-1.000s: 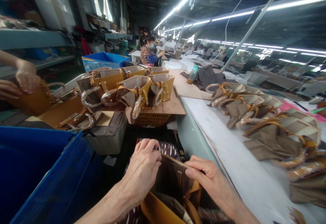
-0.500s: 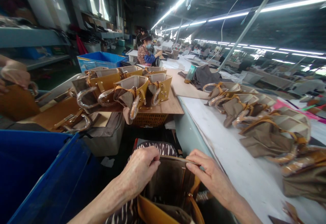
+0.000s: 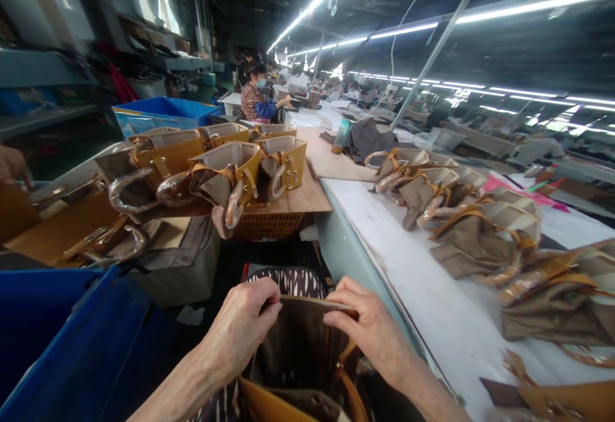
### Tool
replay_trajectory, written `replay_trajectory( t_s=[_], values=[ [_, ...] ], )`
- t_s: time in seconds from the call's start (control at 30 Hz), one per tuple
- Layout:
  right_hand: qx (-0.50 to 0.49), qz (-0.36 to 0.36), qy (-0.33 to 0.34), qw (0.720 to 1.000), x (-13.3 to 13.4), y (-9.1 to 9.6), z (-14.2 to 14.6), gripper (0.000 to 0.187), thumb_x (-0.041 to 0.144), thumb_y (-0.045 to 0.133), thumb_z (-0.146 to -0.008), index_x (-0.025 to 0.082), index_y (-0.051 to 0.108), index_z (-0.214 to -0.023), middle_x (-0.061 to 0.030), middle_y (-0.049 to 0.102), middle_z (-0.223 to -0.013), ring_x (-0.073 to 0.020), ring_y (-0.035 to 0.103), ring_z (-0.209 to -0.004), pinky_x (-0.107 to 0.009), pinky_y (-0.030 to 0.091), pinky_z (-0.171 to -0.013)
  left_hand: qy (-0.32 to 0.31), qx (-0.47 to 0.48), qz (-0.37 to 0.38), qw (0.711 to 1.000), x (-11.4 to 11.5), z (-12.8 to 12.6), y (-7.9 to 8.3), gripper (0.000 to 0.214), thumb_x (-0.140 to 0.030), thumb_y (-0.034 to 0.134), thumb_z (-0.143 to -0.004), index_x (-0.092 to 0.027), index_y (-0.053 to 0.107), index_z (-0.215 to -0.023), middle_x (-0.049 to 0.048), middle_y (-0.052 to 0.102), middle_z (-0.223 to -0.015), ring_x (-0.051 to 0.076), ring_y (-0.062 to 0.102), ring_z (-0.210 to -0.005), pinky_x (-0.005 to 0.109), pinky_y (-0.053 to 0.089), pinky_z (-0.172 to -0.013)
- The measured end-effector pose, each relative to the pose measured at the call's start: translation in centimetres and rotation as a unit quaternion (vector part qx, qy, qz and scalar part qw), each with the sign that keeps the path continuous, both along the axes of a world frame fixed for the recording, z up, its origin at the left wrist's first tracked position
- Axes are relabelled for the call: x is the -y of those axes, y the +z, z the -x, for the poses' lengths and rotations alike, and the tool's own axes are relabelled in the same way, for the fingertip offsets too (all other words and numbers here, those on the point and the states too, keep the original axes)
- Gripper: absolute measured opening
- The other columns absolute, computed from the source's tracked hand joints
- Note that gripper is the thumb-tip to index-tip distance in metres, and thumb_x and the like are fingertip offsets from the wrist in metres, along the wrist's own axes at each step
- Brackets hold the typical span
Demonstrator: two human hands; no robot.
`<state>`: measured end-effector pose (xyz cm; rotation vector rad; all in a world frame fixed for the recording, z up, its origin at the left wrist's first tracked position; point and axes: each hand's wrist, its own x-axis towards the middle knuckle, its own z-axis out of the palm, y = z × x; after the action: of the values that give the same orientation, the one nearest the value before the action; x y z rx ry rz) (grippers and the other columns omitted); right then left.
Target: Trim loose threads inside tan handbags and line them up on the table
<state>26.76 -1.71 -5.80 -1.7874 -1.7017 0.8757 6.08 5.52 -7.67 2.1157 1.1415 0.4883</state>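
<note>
A brown and tan handbag (image 3: 293, 351) stands open at my lap, its dark lining facing up. My left hand (image 3: 252, 313) pinches the left part of its far top edge. Further right on that same edge, my right hand (image 3: 362, 316) grips between thumb and fingers. The bag's tan front panel (image 3: 273, 403) and a strap show nearest me, partly cut off by the frame. Patterned black and white fabric (image 3: 288, 278) lies just beyond the bag's edge.
Several tan handbags (image 3: 283, 162) stand on a board ahead; more brown ones (image 3: 473, 243) line the white-topped table (image 3: 379, 236) at right. A blue bin (image 3: 62, 345) is close on my left. Another person's hand (image 3: 10, 164) shows at far left; a masked person (image 3: 254, 98) sits farther off.
The view has swung to the right. Both hands keep their hold on the bag's edge, with the right hand slightly closer to the left. The hand at far left has shifted outward in the frame.
</note>
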Motion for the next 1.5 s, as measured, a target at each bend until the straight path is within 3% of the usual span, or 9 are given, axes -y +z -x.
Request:
replay_trajectory(
  t_s=[0.23, 0.7, 1.2, 1.33, 1.5],
  values=[
    [-0.037, -0.017, -0.008, 0.999, -0.4, -0.4, 0.0, 0.017, 0.021, 0.056, -0.082, 0.019, 0.063, -0.067, 0.0027, 0.048, -0.077, -0.0114, 0.052, -0.073, -0.023, 0.038, -0.067, 0.003, 0.013, 0.008, 1.0, 0.0, 0.2, 0.1, 0.012, -0.013, 0.044, -0.074, -0.018, 0.045, -0.063, -0.004, 0.051, -0.063, 0.011, 0.047, -0.061, 0.022, 0.03, -0.059],
    [0.027, -0.037, 0.032, 0.998, -0.7, -0.6, 0.1, 0.024, 0.024, 0.047, -0.089, 0.019, 0.056, -0.068, 0.0024, 0.047, -0.076, -0.0112, 0.049, -0.07, -0.024, 0.036, -0.064, 0.013, 0.015, 0.015, 1.0, -0.2, 0.1, 0.3, 0.01, -0.014, 0.045, -0.071, -0.017, 0.048, -0.061, -0.0033, 0.052, -0.063, 0.011, 0.047, -0.062, 0.021, 0.029, -0.058],
    [0.037, -0.051, 0.041, 0.997, -0.7, -0.4, 0.6, 0.024, 0.026, 0.047, -0.089, 0.019, 0.056, -0.068, 0.002, 0.047, -0.075, -0.0125, 0.05, -0.069, -0.026, 0.037, -0.063, 0.074, 0.015, 0.029, 0.997, -0.2, -0.3, 0.0, 0.012, -0.013, 0.045, -0.066, -0.016, 0.046, -0.055, -0.0046, 0.046, -0.054, 0.01, 0.044, -0.057, 0.022, 0.027, -0.056],
    [0.115, -0.078, 0.057, 0.989, -0.9, -0.3, 0.6, 0.021, 0.023, 0.048, -0.089, 0.02, 0.057, -0.07, 0.0003, 0.051, -0.079, -0.0144, 0.051, -0.075, -0.027, 0.038, -0.068, 0.079, 0.013, 0.029, 0.996, -0.2, -0.4, -0.1, 0.012, -0.013, 0.045, -0.066, -0.016, 0.044, -0.054, -0.0048, 0.045, -0.054, 0.01, 0.043, -0.056, 0.022, 0.027, -0.056],
    [0.296, -0.104, 0.114, 0.943, -1.9, -0.3, 2.3, 0.014, 0.018, 0.053, -0.087, 0.02, 0.062, -0.077, -0.0024, 0.062, -0.077, -0.0199, 0.054, -0.078, -0.032, 0.035, -0.07, 0.08, 0.01, 0.03, 0.996, -0.1, -0.6, -0.1, 0.013, -0.013, 0.044, -0.066, -0.016, 0.045, -0.054, -0.0046, 0.044, -0.053, 0.01, 0.042, -0.056, 0.021, 0.026, -0.055]
  ],
)
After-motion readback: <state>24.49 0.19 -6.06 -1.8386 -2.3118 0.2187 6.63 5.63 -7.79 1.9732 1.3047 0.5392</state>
